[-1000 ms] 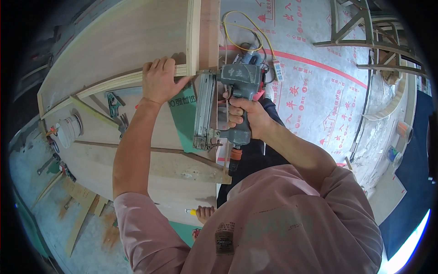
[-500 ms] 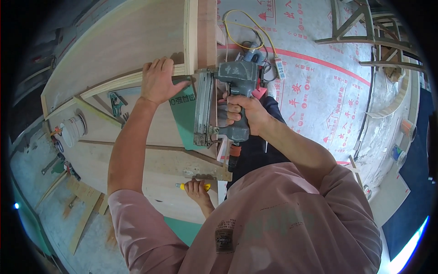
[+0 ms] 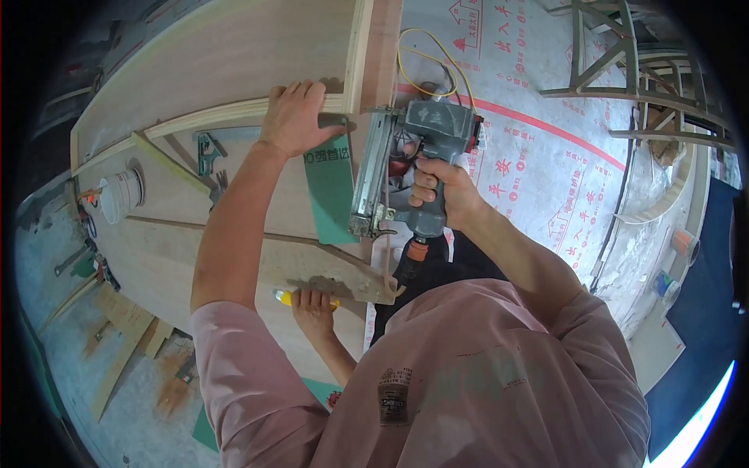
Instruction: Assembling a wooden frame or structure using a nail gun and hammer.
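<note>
My left hand (image 3: 296, 117) has its fingers hooked over the wooden frame (image 3: 226, 115), near the corner, with the thumb stretched to the side. In my right hand (image 3: 447, 191) is a grey nail gun (image 3: 437, 125), gripped by its handle. The gun's long magazine (image 3: 370, 175) stands beside the frame's corner, its nose end near the upright strip. A hose with an orange fitting (image 3: 417, 250) leads from the handle's lower end. Under my left forearm lies a green sheet (image 3: 328, 187) on the wooden panel.
Another person's hand (image 3: 314, 313) holds a yellow-handled tool (image 3: 282, 297) by a wooden board (image 3: 312, 269). A white bucket (image 3: 121, 196), a green metal tool (image 3: 208, 154) and a hammer (image 3: 219, 184) are at left. A yellow cable (image 3: 425, 33) loops over the printed floor covering (image 3: 546, 148).
The view has shifted, so the frame and my hands appear farther right. The nail gun is tilted a little more. The other person's hand has moved left along the board with the yellow-handled tool.
</note>
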`<state>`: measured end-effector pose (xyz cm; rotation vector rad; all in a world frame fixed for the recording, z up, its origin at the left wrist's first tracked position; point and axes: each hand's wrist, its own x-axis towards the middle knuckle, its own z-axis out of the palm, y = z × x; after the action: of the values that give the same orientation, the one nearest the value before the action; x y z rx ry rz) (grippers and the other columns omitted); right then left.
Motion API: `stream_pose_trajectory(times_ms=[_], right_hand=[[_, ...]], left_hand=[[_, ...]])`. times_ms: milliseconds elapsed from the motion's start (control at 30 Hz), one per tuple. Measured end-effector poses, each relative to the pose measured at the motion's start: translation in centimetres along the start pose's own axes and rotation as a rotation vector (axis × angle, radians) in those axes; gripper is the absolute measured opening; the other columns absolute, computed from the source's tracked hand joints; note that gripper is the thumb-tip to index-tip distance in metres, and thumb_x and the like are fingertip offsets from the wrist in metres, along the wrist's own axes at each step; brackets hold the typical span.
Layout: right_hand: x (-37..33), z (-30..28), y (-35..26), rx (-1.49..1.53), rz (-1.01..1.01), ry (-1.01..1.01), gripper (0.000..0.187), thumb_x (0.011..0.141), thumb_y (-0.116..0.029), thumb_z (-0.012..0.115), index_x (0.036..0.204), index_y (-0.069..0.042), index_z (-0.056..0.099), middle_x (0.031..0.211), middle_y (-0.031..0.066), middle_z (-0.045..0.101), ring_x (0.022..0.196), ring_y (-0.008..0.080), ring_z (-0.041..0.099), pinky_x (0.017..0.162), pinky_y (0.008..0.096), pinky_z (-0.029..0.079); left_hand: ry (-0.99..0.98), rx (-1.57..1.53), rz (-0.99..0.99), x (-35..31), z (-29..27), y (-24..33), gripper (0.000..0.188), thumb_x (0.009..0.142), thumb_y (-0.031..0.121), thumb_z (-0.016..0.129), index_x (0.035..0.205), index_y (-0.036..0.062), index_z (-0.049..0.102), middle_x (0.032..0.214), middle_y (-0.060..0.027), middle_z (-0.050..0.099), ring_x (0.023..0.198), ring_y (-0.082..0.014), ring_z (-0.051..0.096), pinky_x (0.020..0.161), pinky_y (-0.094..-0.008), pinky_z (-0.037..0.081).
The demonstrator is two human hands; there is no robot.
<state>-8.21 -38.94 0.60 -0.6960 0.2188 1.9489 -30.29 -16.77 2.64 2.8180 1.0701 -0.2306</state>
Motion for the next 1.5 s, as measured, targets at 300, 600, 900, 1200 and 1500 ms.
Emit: stream_pose_trajectory(times_ms=[300,600,900,1200,1500], right_hand=[[1.6,-0.4,1.4,0.06,0.043,0.012,0.024,0.103,-0.017,0.059,0.126,-0.015,0.064,0.067,-0.006,0.044,0.058,0.0095,0.046,0.066,0.0317,0.046],[-1.3,2.3,-3.4,-0.157,-0.062,0.126,0.027,0.105,-0.021,0.061,0.13,-0.014,0.062,0.069,-0.0066,0.045,0.06,0.0085,0.047,0.068,0.0306,0.046],[-3.5,7.2,-11.9,-0.738,-0.31,0.226,0.032,0.1,-0.012,0.064,0.13,-0.003,0.062,0.074,-0.0021,0.049,0.064,0.0106,0.052,0.066,0.0324,0.048],[0.2,4.9,-17.2,-1.164,-0.178,0.229,0.045,0.097,-0.012,0.065,0.14,0.0,0.057,0.067,-0.0004,0.054,0.059,0.0113,0.053,0.062,0.031,0.047],[3.0,3.6,-20.4,-1.161,0.029,0.127,0.044,0.098,-0.013,0.067,0.139,-0.001,0.057,0.068,0.0012,0.056,0.06,0.0117,0.055,0.062,0.0306,0.047]], left_hand=[[0.056,-0.012,0.024,-0.4,0.6,0.1,0.058,0.084,0.052,0.079,0.111,0.0045,0.06,0.113,-0.0135,0.065,0.113,-0.033,0.06,0.1,-0.0483,0.042],[0.223,0.001,0.058,-0.7,2.2,-0.1,0.051,0.092,0.055,0.07,0.119,0.0129,0.066,0.109,-0.0077,0.067,0.106,-0.0281,0.062,0.096,-0.0477,0.042],[0.386,-0.102,0.051,-1.1,2.1,0.3,0.055,0.085,0.055,0.075,0.124,0.0174,0.067,0.106,-0.0031,0.066,0.102,-0.0253,0.063,0.096,-0.0485,0.042],[0.385,-0.034,0.019,-0.6,3.4,0.1,0.058,0.079,0.057,0.076,0.115,0.0142,0.066,0.111,-0.0042,0.066,0.106,-0.0258,0.062,0.098,-0.0522,0.043],[0.338,-0.023,-0.022,-1.3,4.1,0.1,0.057,0.074,0.053,0.078,0.113,0.0146,0.065,0.106,-0.0037,0.062,0.102,-0.0274,0.059,0.099,-0.053,0.043]])
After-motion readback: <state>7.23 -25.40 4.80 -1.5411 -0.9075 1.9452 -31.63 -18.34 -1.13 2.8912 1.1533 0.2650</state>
